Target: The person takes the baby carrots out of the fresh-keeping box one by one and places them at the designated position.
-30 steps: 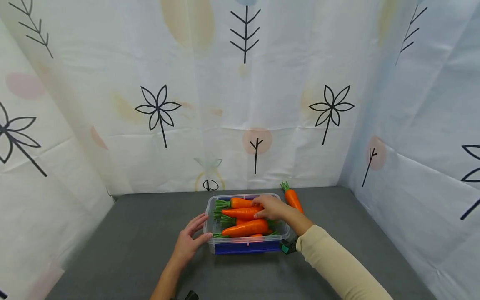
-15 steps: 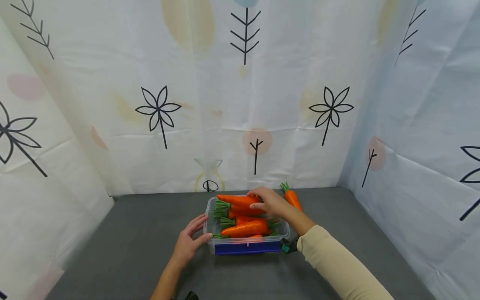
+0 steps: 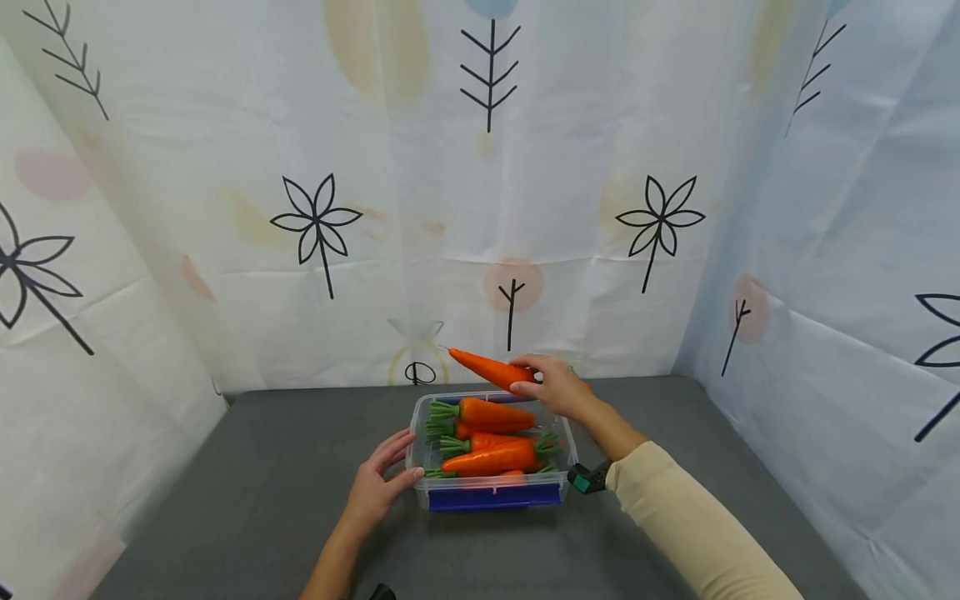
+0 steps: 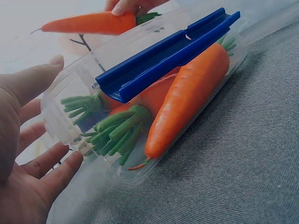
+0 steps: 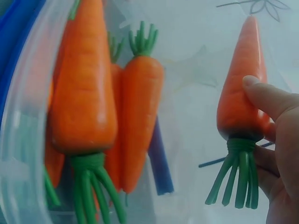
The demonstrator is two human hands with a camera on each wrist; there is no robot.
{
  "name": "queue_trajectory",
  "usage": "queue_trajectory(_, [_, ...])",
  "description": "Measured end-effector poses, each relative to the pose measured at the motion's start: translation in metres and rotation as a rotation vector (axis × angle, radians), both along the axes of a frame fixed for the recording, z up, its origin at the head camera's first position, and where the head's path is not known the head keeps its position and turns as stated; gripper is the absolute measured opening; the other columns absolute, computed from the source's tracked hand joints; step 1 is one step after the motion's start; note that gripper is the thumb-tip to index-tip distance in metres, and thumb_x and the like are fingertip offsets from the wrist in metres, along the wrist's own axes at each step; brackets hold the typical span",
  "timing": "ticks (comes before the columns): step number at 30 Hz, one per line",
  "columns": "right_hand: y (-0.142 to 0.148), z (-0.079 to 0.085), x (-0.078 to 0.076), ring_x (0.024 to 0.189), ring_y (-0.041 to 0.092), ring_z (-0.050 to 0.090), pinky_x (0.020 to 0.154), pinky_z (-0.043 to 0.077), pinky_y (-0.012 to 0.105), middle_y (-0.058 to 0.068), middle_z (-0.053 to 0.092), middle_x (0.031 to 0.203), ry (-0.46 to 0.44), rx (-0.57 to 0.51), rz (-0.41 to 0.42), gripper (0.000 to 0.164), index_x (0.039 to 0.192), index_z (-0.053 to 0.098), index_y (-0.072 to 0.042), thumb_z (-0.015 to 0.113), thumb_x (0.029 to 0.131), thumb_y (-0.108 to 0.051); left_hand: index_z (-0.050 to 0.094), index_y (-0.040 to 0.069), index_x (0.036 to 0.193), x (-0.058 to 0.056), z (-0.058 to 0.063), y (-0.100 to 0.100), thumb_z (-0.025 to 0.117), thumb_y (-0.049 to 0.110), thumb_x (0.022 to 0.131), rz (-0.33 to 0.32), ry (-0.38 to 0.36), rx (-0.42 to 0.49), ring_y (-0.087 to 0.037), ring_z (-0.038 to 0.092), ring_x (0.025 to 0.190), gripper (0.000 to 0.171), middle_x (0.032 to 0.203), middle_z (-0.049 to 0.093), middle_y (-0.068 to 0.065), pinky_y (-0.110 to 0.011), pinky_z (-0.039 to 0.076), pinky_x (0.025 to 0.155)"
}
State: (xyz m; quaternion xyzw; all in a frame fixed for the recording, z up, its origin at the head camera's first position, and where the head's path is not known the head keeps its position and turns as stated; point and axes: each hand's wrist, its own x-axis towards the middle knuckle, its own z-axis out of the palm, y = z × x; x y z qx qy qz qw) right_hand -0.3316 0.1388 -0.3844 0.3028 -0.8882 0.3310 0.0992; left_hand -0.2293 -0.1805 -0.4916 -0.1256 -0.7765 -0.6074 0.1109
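Note:
My right hand (image 3: 557, 388) pinches an orange carrot (image 3: 482, 367) with green stem stubs, holding it above the far edge of a clear plastic container (image 3: 417, 446). The carrot's thin tip points left; in the right wrist view its thick end and green top (image 5: 240, 170) are near my palm. Several more carrots (image 3: 495, 458) lie inside the container, tops facing both ways. My left hand (image 3: 380, 477) rests at the container's left end, fingers extended and thumb at the near corner. In the left wrist view, the fingertips (image 4: 72, 163) are against the clear wall.
A blue latch (image 3: 495, 497) runs along the container's near side. Another carrot (image 3: 587, 386) lies on the grey table (image 3: 285, 467) behind my right hand, mostly hidden. A patterned white curtain (image 3: 420, 250) hangs close behind the table.
My right hand has lifted one carrot up out of the container, toward the back, uncovering the carrots beneath. My left hand has stayed at the container's left end.

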Motion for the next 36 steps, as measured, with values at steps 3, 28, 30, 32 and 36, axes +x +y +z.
queue_trajectory(3, [0.006, 0.005, -0.001, 0.091, 0.025, 0.061, 0.070, 0.051, 0.036, 0.008, 0.066, 0.111, 0.024, -0.030, -0.037, 0.042, 0.127, 0.063, -0.009, 0.071, 0.090, -0.026, 0.054, -0.002, 0.135, 0.000, -0.001, 0.001, 0.072, 0.004, 0.087, 0.002, 0.003, 0.002, -0.044, 0.047, 0.125, 0.052, 0.147, 0.042, -0.019, -0.061, 0.041, 0.095])
queue_trajectory(28, [0.082, -0.017, -0.004, 0.081, 0.028, 0.063, 0.063, 0.051, 0.035, 0.017, 0.066, 0.109, 0.049, -0.183, -0.380, 0.046, 0.124, 0.065, -0.003, 0.073, 0.088, -0.030, 0.054, -0.005, 0.134, 0.020, 0.033, 0.007, 0.071, 0.003, 0.087, -0.027, -0.030, 0.000, -0.048, 0.046, 0.124, 0.051, 0.146, 0.040, -0.026, -0.063, 0.039, 0.095])
queue_trajectory(30, [0.088, -0.021, -0.003, 0.081, 0.029, 0.062, 0.061, 0.050, 0.034, 0.018, 0.066, 0.108, 0.045, -0.177, -0.407, 0.046, 0.124, 0.065, -0.002, 0.072, 0.089, -0.031, 0.053, -0.006, 0.134, 0.020, 0.033, 0.006, 0.071, 0.004, 0.087, -0.030, -0.028, 0.002, -0.048, 0.046, 0.124, 0.051, 0.146, 0.040, -0.026, -0.063, 0.039, 0.096])
queue_trajectory(32, [0.094, -0.025, -0.002, 0.080, 0.029, 0.062, 0.060, 0.049, 0.033, 0.018, 0.066, 0.108, 0.038, -0.169, -0.435, 0.044, 0.123, 0.066, -0.002, 0.072, 0.089, -0.031, 0.053, -0.007, 0.134, 0.021, 0.033, 0.006, 0.071, 0.004, 0.087, -0.034, -0.021, 0.004, -0.048, 0.046, 0.124, 0.052, 0.146, 0.040, -0.026, -0.064, 0.039, 0.095])
queue_trajectory(36, [0.104, -0.034, -0.002, 0.080, 0.030, 0.061, 0.062, 0.048, 0.036, 0.018, 0.066, 0.109, 0.025, -0.134, -0.502, 0.042, 0.121, 0.066, -0.002, 0.071, 0.090, -0.030, 0.053, -0.008, 0.133, 0.022, 0.034, 0.007, 0.071, 0.004, 0.087, -0.031, -0.011, 0.007, -0.048, 0.047, 0.123, 0.051, 0.145, 0.041, -0.026, -0.064, 0.038, 0.095])
